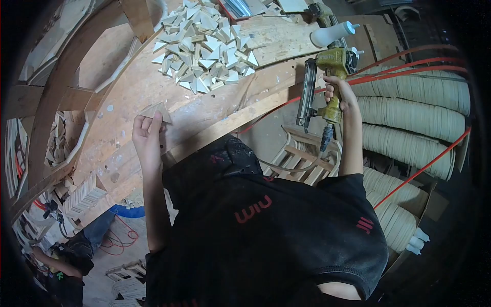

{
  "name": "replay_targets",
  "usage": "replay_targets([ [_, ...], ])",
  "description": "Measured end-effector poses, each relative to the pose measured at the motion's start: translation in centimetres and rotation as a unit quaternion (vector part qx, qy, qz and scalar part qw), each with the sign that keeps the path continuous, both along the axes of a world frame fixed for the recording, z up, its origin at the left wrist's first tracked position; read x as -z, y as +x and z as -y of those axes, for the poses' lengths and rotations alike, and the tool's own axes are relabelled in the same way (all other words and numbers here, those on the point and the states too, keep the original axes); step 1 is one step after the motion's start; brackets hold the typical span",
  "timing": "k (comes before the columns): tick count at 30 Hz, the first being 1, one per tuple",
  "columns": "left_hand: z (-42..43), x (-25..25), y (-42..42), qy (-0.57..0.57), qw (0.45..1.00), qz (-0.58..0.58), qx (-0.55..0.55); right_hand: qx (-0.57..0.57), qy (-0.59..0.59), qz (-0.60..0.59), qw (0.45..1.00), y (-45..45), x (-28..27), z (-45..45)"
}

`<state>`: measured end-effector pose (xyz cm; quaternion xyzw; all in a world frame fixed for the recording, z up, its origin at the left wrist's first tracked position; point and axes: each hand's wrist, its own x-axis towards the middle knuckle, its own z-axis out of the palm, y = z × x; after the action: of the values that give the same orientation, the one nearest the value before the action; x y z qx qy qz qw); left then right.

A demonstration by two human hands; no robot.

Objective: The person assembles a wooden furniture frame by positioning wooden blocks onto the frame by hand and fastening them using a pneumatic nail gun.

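Black shirt (286,230), right hand (341,94), curled round nailer (332,61)

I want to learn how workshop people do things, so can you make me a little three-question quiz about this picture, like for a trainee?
1. Which hand holds the yellow-and-black nail gun?
2. True or false: the left hand pinches a small, flat wooden piece.
3. What is heaped on the light-brown wooden workbench?
a) Coiled red hoses
b) Small, pale wooden blocks, many triangular
c) Blue bottle caps

Key:
1. The right hand.
2. True.
3. b
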<state>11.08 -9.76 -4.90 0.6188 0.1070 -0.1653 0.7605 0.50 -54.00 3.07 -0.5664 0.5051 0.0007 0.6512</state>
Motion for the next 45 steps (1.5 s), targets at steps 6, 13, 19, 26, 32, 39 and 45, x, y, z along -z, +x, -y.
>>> replay_targets([
  [6,0.9,-0.6,0.0,0.009,1.0,-0.002,0.0,-0.008,0.014,-0.004,1.0,-1.1,0.1,0.2],
  [13,1.3,0.0,-0.1,0.002,1.0,0.019,0.023,-0.003,0.025,-0.004,1.0,-2.3,0.7,0.4],
  [19,1.7,-5.8,4.2,-0.03,0.99,0.132,-0.036,0.001,0.022,0.045,0.999,-2.5,0.0,-1.2],
  [26,2.4,-26.0,14.5,-0.01,0.872,0.489,-0.032,-0.037,-0.132,0.194,0.971,0.8,-5.3,-8.1],
  [32,2.6,-31.6,20.0,-0.019,0.817,0.559,-0.138,-0.085,-0.254,0.316,0.91,4.7,-8.0,-11.9],
  [39,2.5,-36.0,26.8,0.051,0.804,0.569,-0.164,-0.102,-0.317,0.471,0.817,9.5,-10.4,-15.9],
  [45,1.5,-36.9,25.5,0.012,0.826,0.562,-0.046,-0.063,-0.44,0.495,0.747,12.2,-13.0,-20.9],
])
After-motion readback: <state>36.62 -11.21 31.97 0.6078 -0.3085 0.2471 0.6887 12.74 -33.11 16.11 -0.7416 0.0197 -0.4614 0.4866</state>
